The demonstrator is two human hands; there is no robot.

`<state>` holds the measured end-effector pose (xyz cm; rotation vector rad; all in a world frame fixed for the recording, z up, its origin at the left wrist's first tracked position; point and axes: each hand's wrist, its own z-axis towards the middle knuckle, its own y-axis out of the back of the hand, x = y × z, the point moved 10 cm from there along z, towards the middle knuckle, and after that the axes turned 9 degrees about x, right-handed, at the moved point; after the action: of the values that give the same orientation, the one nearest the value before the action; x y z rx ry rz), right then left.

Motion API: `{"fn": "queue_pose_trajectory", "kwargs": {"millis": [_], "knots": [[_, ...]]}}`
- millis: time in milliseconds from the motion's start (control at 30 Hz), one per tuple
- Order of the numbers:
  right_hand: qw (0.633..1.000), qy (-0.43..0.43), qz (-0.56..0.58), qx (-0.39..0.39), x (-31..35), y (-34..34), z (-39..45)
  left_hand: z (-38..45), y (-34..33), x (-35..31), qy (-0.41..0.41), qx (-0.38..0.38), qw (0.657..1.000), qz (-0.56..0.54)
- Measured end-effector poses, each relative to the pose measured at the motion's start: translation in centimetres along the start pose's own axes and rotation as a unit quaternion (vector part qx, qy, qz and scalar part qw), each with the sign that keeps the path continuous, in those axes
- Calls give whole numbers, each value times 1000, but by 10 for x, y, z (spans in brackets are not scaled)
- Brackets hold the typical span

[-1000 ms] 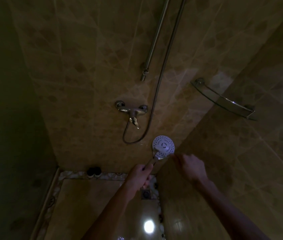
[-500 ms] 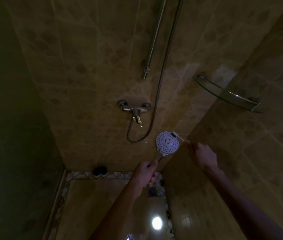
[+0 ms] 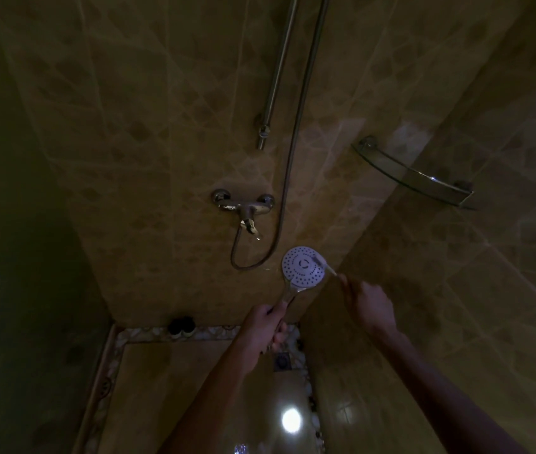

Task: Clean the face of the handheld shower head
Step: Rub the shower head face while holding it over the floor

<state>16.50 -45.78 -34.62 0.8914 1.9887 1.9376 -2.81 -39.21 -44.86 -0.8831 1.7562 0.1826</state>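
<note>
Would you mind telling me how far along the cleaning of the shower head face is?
Done: the left hand holds the shower head by its handle, face towards the camera. In hand: the right hand holds a toothbrush with its head on the face's right side. Left: probably the rest of the face; cleanliness is unreadable in this dim light.

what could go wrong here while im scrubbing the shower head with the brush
The room is very dim, so grime left between the nozzles on the shower head may go unseen. The left hand grips only the low end of the handle, so pressure from the toothbrush, pinched by the right hand, could twist the face away. The floor shows a glossy reflection and may be slippery.
</note>
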Motion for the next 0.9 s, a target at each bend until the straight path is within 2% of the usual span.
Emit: {"fn": "queue_pose_trajectory", "kwargs": {"millis": [67, 133, 300, 367, 433, 500, 667, 767, 900], "knots": [[998, 44, -39, 31, 14, -24, -15, 1, 2, 2, 4, -3, 1000, -9], [996, 63, -66, 18, 17, -27, -19, 2, 3, 4, 5, -6, 1000, -15], [999, -12, -15, -45, -7, 10, 2, 5, -3, 3, 3, 5, 1000, -23], [1000, 5, -7, -20, 0, -5, -2, 6, -2, 3, 8, 4, 1000, -28], [997, 51, -62, 17, 16, -34, -16, 5, 2, 5, 11, 0, 999, -36], [992, 79, -98, 15, 27, -40, -22, 5, 4, 4, 11, -3, 999, -34], [999, 2, -9, -39, 10, -14, 1, 8, 3, -3, 6, -2, 1000, -30], [998, -11, 39, -53, 11, -17, -4, 7, 6, -2, 4, -5, 999, -32], [997, 41, -60, -8, 28, -48, -21, 4, 11, -1, -4, -11, 999, -46]]}}
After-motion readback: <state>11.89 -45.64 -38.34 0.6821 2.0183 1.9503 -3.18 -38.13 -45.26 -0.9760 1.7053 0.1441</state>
